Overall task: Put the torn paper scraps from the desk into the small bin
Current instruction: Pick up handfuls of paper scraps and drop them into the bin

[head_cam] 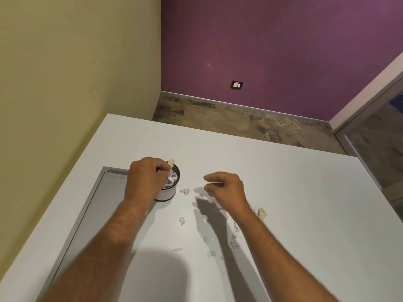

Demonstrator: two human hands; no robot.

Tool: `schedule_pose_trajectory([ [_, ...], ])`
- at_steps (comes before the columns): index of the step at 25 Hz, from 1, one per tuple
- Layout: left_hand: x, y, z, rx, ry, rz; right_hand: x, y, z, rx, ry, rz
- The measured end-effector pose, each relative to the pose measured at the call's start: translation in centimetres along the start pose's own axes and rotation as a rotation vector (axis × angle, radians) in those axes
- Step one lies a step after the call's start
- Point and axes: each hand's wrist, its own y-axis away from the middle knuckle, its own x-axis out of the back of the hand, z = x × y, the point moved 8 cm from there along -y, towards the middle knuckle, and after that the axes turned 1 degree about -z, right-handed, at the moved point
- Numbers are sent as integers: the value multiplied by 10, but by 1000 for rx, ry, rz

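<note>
Hovering over the small bin (167, 190), left hand (145, 178) has its fingers curled together above the rim, a pale scrap (171, 164) pinched at the fingertips right over the opening. Bin is a short cylinder, dark rim, light wall, already holding a heap of white scraps inside; the left wrist covers its near-left side. Right hand (225, 187) sits to the right of the bin, apart from it, raised off the desk (305, 192), thumb and fingers drawn together; something thin and white shows at the fingertips, but blur means I can't tell if it's a held scrap. Loose paper scraps still on the desk: a small one (185, 191) just beside the bin's right base, between the two hands; another (182, 220) nearer the camera, between the forearms; a crumpled cream clump (261, 212) just behind the right wrist, on its outer side; a scatter of small bits (234, 240) along and under the right forearm; a couple more (177, 249) near the shadow at the desk's near edge. Grey recessed panel (98, 203) in the desk runs under the left forearm, left of the bin. Beyond the desk: patterned floor (250, 120), purple wall with a socket (236, 85), yellow wall (76, 62) on the left.
</note>
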Motion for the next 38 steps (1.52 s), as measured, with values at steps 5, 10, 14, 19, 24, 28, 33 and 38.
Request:
schedule_pose_trajectory([
  [5,-21,-14,-2,-32,-306,-150,24,34,62,-67,45,39],
  [10,-25,-6,30,-353,-455,34,72,63,109,-155,175,171],
  [14,-63,23,60,-649,-264,-106,90,71,124,-204,477,116],
  [19,-153,54,37,-510,-462,-558,54,70,124,-211,749,-119],
  [24,-200,71,9,-403,-696,-691,28,68,117,-111,849,-138],
  [28,-204,73,-3,-494,-775,-626,26,72,111,-27,860,-91],
  [33,-188,80,-5,-453,-711,-501,22,78,107,74,826,-65],
  [38,-182,89,-12,-327,-610,-495,19,83,109,145,800,-41],
])
